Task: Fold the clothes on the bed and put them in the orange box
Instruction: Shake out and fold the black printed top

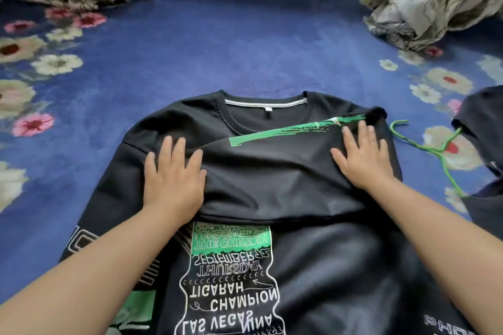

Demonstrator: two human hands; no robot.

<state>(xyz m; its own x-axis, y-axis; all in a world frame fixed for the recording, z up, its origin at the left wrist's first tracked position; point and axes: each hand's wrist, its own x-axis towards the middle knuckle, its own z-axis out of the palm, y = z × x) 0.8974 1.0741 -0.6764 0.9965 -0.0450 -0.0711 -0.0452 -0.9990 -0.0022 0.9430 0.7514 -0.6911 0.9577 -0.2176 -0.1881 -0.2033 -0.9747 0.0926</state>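
Your black sweatshirt lies flat on the bed, a sleeve folded across its chest under both hands. Left hand and right hand press flat, each grip spread. You're mid-fold; next, likely fold the hem up toward your palms.

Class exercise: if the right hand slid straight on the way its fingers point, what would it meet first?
Probably the bunched sleeve end of the black sweatshirt, just past the right hand; beyond it, blue floral bedspread.

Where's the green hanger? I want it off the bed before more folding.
In the head view the green hanger lies on the blue floral bedspread at the right, between the black sweatshirt under the right hand and another dark garment.
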